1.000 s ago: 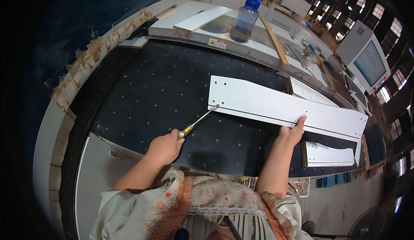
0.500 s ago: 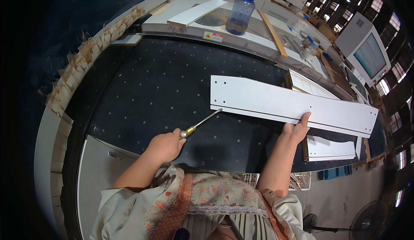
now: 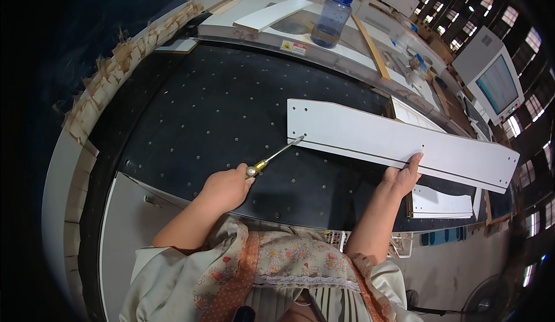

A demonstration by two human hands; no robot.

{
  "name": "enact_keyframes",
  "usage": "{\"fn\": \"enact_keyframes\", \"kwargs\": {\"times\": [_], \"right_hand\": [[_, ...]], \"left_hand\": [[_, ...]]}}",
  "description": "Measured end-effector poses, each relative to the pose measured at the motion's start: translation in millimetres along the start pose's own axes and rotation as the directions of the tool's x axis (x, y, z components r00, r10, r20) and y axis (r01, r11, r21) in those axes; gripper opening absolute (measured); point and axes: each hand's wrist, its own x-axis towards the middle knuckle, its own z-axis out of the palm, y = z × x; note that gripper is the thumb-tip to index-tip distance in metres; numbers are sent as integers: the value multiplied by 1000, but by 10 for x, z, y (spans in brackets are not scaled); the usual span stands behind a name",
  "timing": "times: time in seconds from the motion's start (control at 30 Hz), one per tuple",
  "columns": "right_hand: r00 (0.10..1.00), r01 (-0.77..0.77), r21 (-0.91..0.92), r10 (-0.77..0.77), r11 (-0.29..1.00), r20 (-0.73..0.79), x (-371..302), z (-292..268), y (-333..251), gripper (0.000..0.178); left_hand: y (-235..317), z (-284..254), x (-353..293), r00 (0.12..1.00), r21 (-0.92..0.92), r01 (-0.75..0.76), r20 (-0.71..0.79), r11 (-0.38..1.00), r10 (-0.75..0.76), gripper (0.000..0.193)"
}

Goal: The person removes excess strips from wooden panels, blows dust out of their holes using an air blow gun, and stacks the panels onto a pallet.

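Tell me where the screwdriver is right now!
In the head view, the screwdriver is near the middle, in the person's left grip, its tip at the left end of the long white board.

The left hand (image 3: 224, 190) held a screwdriver (image 3: 261, 166), its tip near the lower left corner of a white board (image 3: 376, 134). The right hand (image 3: 403, 178) gripped the board's lower edge.

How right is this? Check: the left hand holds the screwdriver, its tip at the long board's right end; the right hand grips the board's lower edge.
Wrong end: the head view shows the screwdriver with its tip at the left end of the long board. Left hand and right hand: as stated.
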Motion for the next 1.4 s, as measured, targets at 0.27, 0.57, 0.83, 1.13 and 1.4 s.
{"fn": "enact_keyframes", "kwargs": {"times": [0.27, 0.57, 0.83, 1.13, 1.4], "right_hand": [[1000, 13, 11, -13, 1000, -17, -64, 18, -35, 44], [1000, 11, -8, -11, 1000, 13, -22, -52, -46, 42], [998, -23, 21, 24, 1000, -61, -7, -92, -97, 40], [977, -24, -6, 22, 1000, -211, -56, -41, -151, 36], [979, -5, -21, 0, 1000, -202, 24, -199, -189, 40]], "left_hand": [[47, 35, 38, 999, -5, -8, -33, 1000, 7, 24], [-51, 18, -13, 999, 20, 27, -21, 999, -27, 23], [-54, 29, 20, 999, 36, 34, -26, 999, -33, 25], [-79, -1, 37, 998, 20, 50, 48, 999, -51, 27], [-11, -300, 32, 998, -41, 42, 47, 998, -40, 25]]}}
